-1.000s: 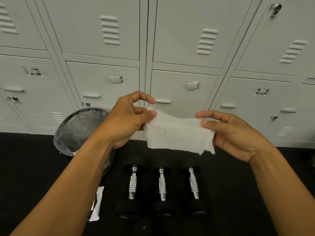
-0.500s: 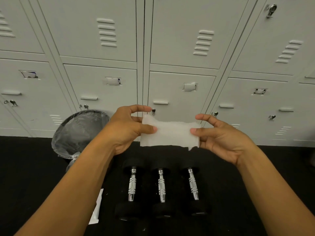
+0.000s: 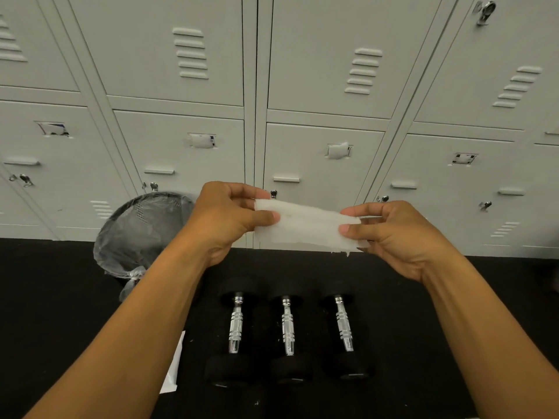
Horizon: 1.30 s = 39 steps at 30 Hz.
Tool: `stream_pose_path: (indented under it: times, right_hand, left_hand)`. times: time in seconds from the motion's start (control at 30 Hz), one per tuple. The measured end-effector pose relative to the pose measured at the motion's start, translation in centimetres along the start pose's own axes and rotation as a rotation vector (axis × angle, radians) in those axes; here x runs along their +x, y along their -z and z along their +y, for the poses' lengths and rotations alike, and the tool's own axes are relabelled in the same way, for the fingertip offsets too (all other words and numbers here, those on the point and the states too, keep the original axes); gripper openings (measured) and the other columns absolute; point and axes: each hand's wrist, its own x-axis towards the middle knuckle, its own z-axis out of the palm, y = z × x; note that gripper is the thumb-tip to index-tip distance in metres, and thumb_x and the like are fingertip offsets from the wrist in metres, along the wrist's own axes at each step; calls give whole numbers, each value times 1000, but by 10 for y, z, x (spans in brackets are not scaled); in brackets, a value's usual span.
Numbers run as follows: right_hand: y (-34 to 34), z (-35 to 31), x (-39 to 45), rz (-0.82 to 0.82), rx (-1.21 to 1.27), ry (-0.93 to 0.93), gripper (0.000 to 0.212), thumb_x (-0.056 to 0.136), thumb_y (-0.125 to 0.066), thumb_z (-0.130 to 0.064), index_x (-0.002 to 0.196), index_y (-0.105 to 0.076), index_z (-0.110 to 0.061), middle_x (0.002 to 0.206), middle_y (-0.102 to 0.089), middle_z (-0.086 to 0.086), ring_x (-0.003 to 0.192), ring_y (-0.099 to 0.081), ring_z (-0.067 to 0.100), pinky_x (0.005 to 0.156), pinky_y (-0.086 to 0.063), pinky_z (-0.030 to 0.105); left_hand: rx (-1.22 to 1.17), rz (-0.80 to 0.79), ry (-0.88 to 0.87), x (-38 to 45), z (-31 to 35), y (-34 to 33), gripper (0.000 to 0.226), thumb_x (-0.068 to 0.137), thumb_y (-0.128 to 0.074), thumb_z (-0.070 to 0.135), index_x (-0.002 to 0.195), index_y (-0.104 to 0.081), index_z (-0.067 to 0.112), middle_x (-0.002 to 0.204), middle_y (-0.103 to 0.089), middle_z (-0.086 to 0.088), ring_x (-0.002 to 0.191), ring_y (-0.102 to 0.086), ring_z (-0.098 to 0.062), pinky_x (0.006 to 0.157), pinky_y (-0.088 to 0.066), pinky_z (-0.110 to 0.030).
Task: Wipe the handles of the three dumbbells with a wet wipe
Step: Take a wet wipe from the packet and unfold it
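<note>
Locker [image 3: 325,164] door cards seem printed, but nothing reads.

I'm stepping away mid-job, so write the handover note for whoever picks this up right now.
Left hand: pinches the left end of the wet wipe.
Right hand: pinches the right end. The wipe hangs between both hands as a folded strip, in the air in front of the lockers.
Three dumbbells lie side by side on the black floor below the hands, chrome handles pointing away from you. A lined bin stands to their left; a white packet lies beside the left dumbbell.
Done: wipe out and in hand.
Left: no handle touched at present; wipe all three.
</note>
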Motion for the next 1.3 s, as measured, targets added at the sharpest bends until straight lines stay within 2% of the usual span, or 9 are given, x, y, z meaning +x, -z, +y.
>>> stream_pose_path:
  times: [0.17, 0.27, 0.37, 0.47, 0.57, 0.8, 1.0, 1.1, 1.3]
  right_hand:
    - [2, 0, 2, 54, -265, -7, 9, 79, -70, -7, 87, -67, -10, 96, -67, 14, 93, -64, 33, 83, -54, 42]
    - [6, -2, 2, 26, -260, -34, 6, 82, -67, -14, 88, -67, -12, 102, -66, 12, 92, -63, 25, 80, -54, 36]
    - [7, 1, 2, -90, -37, -68, 16, 86, -62, -14, 99, -66, -6, 108, -67, 11, 101, -64, 23, 88, -53, 38]
    - [-3, 3, 4, -139, 288, -116, 22, 88, -56, -7, 109, -59, 1, 107, -67, 17, 91, -69, 28, 72, -58, 29]
    - [-12, 7, 8, -30, 313, -137, 15, 88, -57, -2, 103, -58, 0, 101, -64, 20, 67, -71, 20, 57, -55, 20]
    - [-23, 10, 9, 84, 257, -84, 36, 78, -71, -11, 110, -57, -3, 105, -63, 14, 71, -64, 18, 57, -53, 21]
    - [-53, 12, 6, 434, -299, 279, 15, 76, -72, -17, 78, -59, -25, 79, -61, -8, 71, -60, 7, 55, -48, 18]
    - [-68, 8, -3, 352, -356, 446, 11, 79, -70, -25, 83, -60, -29, 76, -60, -16, 68, -59, 3, 51, -45, 11]
    - [-80, 0, -16, 37, -263, 520, 8, 86, -60, -37, 92, -65, -39, 92, -68, -15, 82, -64, 5, 71, -54, 25]
  left_hand:
    - [369, -16, -111, 1, -5, 3, 13, 76, -74, 11, 88, -70, 11, 79, -66, -7, 71, -60, -16, 65, -51, -22]
    - [405, -84, -104, 3, -3, 11, 12, 82, -68, 17, 92, -71, 11, 90, -68, -10, 84, -61, -21, 75, -49, -28]
    - [137, -172, -27, 3, 0, 15, 16, 87, -61, 12, 98, -67, 3, 103, -68, -15, 99, -64, -26, 90, -51, -33]
    - [-227, -160, 128, 6, -3, 11, 15, 86, -58, 6, 98, -60, -3, 111, -63, -20, 97, -66, -32, 75, -58, -34]
    - [-147, -43, 150, 10, -8, 7, 15, 85, -61, 5, 97, -60, -4, 114, -60, -21, 99, -63, -31, 67, -59, -32]
    - [-77, 92, 94, 9, -6, 4, 14, 83, -65, 9, 91, -62, -2, 106, -62, -17, 93, -64, -30, 63, -60, -35]
    - [35, 103, -32, -3, -3, -17, 11, 81, -70, 14, 86, -66, 5, 96, -67, -11, 88, -66, -24, 68, -59, -36]
    - [-14, 64, -41, -7, -3, -23, 14, 81, -70, 16, 87, -67, 3, 90, -70, -12, 85, -68, -25, 69, -59, -36]
    - [-84, -41, -62, -16, 4, -15, 45, 66, -76, 39, 92, -68, 3, 90, -73, -11, 85, -71, -21, 77, -57, -39]
